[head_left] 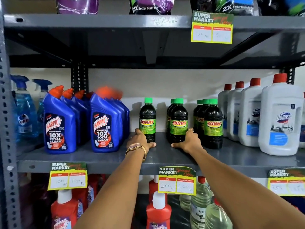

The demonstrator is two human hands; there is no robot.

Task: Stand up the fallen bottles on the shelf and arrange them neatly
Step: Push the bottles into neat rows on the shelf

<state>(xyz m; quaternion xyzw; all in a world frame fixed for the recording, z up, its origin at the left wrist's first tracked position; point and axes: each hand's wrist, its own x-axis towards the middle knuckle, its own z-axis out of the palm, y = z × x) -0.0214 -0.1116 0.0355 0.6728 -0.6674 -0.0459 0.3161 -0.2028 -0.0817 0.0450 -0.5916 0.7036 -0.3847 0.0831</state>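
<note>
Six Sunny bottles [179, 120] stand mid-frame on the shelf [165, 156]; left hand [140, 139] fingers wrap one, right hand [189, 141] fingers spread wide.

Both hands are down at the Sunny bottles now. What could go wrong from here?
1. The left hand presses the base of the lone Sunny bottle; a low push might tip this tall, narrow bottle.
2. The right hand sits between two tight Sunny rows; a nudge could topple those behind.
3. The Harpic bottles stand close on the left.

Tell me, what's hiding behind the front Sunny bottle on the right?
Behind the front Sunny bottle stand two more Sunny bottles, green caps peeking out. Anything further back is covered.
</note>
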